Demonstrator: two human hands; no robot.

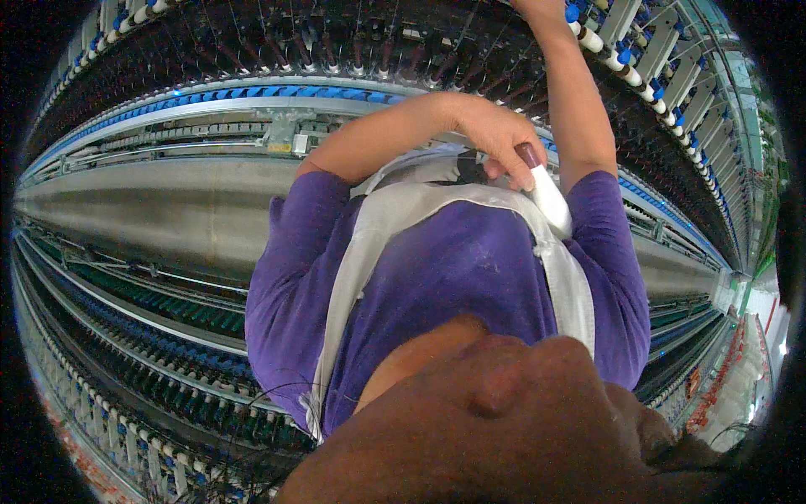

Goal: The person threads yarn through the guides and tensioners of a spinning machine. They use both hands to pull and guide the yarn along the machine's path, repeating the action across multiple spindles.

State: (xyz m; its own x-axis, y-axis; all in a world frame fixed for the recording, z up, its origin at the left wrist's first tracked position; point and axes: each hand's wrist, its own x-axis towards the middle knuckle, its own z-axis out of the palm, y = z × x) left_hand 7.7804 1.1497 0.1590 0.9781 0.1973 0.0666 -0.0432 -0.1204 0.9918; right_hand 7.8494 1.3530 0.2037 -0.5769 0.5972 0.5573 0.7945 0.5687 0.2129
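Observation:
My left arm bends across my chest. In front of my apron's (445,199) right strap, my left hand (502,141) is closed around a bobbin (550,202) wound with white yarn. The bobbin's bare brown tip points up between thumb and fingers, and its white body slants down against my chest. My right arm stretches out to the top edge of the head view. Only the base of my right hand (539,7) shows there, beside a row of white rollers with blue ends (591,40); its fingers are out of the picture.
A long spinning machine runs across in front of me, with a row of spindles carrying dark brown tubes (386,57) and a blue strip (252,92) along a metal rail. A broad grey metal panel (193,202) lies below it. Another line of machinery (134,328) stretches along the lower left.

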